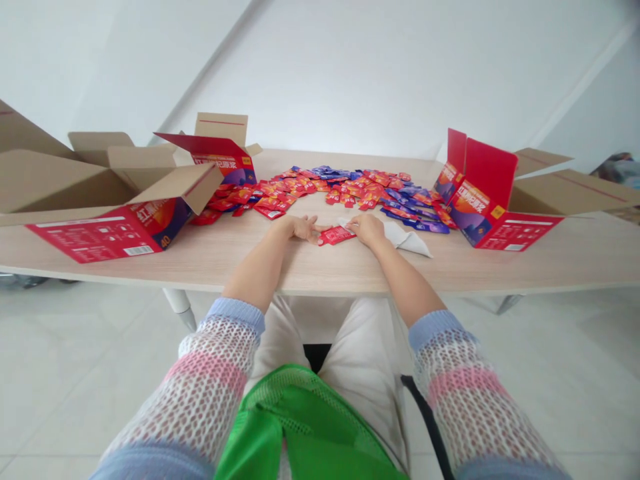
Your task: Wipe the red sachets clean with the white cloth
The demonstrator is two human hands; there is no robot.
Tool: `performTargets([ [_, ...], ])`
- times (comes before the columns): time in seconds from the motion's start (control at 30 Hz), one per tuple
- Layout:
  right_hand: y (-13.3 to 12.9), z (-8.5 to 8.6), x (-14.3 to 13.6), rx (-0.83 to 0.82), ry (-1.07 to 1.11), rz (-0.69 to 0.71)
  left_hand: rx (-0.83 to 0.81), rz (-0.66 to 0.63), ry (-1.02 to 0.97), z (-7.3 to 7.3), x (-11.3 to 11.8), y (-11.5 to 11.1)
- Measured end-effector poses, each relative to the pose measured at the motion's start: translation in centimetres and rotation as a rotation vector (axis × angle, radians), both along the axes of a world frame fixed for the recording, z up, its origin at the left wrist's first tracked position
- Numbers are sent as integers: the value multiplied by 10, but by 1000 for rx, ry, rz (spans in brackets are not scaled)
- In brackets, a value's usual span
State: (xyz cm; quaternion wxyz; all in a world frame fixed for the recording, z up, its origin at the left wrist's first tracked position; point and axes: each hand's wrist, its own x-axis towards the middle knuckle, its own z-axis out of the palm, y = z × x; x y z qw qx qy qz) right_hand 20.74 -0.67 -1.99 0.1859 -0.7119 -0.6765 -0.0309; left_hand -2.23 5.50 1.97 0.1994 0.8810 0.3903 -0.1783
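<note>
A red sachet [337, 235] lies flat on the table between my two hands. My left hand [304, 229] rests at its left end, fingers stretched out and some of them touching the sachet's edge. My right hand [369, 229] is closed on a white cloth [413, 243], its fingertips pressed down at the sachet's right end. One corner of the cloth shows by the fingertips, and the rest trails out to the right. What lies under the right palm is hidden.
Beyond my hands spreads a wide heap of red and purple sachets [367, 189]. Open red cartons stand around it: a large one [100, 237] at left, another [230, 160] behind it, and one [475, 200] at right. The table's front edge [330, 292] runs before my lap.
</note>
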Motion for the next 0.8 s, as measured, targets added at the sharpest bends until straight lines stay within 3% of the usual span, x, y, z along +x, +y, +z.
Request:
performTargets([
  [0.3,9,-4,6,15,3,-109,13,-28,1,-1,-4,-4],
  [0.47,-3,1,19,140,35,-146,21,-45,2,-1,-5,-5],
  [0.63,-14,5,7,254,60,29,18,-35,-6,-3,-3,-2],
  [0.8,-11,-4,-17,90,48,341,34,-13,7,-7,-1,3],
])
